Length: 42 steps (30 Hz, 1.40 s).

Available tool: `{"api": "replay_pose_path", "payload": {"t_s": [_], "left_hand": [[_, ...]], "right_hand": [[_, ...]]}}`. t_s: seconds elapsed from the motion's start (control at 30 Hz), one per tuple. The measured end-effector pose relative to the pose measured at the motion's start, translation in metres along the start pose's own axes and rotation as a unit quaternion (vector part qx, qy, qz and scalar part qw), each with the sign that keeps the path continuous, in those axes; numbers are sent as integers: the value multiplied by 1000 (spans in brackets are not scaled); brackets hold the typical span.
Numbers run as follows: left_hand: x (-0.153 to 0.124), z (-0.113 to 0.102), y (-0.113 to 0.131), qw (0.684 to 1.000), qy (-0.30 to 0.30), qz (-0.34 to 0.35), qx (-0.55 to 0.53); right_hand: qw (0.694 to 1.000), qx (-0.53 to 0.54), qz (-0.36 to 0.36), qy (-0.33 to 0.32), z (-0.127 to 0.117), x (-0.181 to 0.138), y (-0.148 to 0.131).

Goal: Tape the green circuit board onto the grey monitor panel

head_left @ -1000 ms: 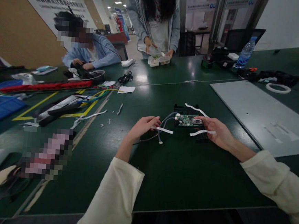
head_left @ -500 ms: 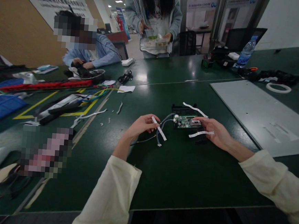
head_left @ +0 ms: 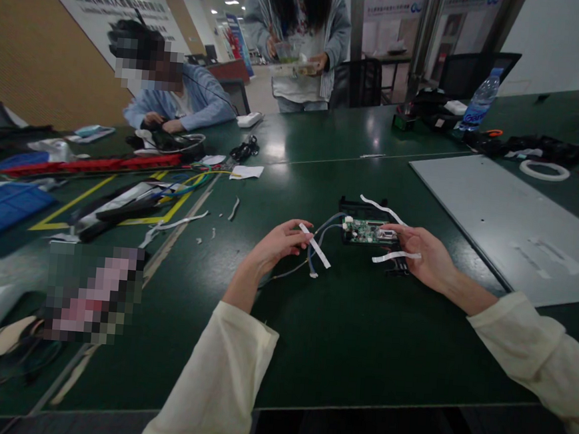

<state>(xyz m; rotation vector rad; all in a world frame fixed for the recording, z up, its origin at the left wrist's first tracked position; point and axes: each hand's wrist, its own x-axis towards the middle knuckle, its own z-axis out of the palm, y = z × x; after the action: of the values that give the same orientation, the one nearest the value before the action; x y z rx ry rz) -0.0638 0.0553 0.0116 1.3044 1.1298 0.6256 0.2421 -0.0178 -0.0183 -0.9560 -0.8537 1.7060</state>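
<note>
My left hand (head_left: 282, 244) pinches a short white strip (head_left: 319, 251), which slants down to the right over grey-blue cables (head_left: 311, 255). These cables run to a white plug at the left end of a green circuit board (head_left: 368, 231). The board rests in a black plastic frame (head_left: 363, 208). My right hand (head_left: 424, 258) is closed on the board's right end, with the thumb on top. Two more white strips stick out by that hand: a curved strip (head_left: 380, 207) behind the board and a straighter strip (head_left: 391, 257) in front.
A large grey panel (head_left: 510, 221) lies to the right, with a white ring (head_left: 544, 171) and a water bottle (head_left: 481, 102) behind it. Tools, a blue tray (head_left: 4, 211) and strip scraps (head_left: 233, 209) lie left. One person sits across the green table (head_left: 309, 352); another stands holding a food container.
The view has shifted slightly, moving the table items a little to the right. Both hands keep their grips. The standing person's container is tilted differently.
</note>
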Motion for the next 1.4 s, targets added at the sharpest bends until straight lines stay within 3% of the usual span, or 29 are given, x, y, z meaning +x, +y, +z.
{"api": "replay_pose_path", "payload": {"t_s": [0.23, 0.43, 0.8, 1.07, 1.17, 1.3, 1.4], "left_hand": [[-3, 0, -1, 996, -55, -49, -53], [-8, 5, 4, 995, -91, -51, 2], [-3, -1, -1, 998, -32, -49, 35], [-3, -2, 3, 990, 49, -71, 114], [-1, -4, 0, 969, 124, -45, 207], [-1, -2, -3, 891, 245, 36, 381], [-3, 2, -4, 851, 286, 81, 433]], "right_hand": [[999, 39, -2, -4, 0, -1, 0], [1000, 28, -6, 2, 4, -2, -2], [999, -53, -5, 9, 4, -1, 0], [994, -106, 4, -29, 2, -3, 0], [991, -134, 4, -21, 4, -3, 2], [989, -145, -15, -7, 7, -2, 3], [983, -182, -21, 17, 6, -3, 0]]}}
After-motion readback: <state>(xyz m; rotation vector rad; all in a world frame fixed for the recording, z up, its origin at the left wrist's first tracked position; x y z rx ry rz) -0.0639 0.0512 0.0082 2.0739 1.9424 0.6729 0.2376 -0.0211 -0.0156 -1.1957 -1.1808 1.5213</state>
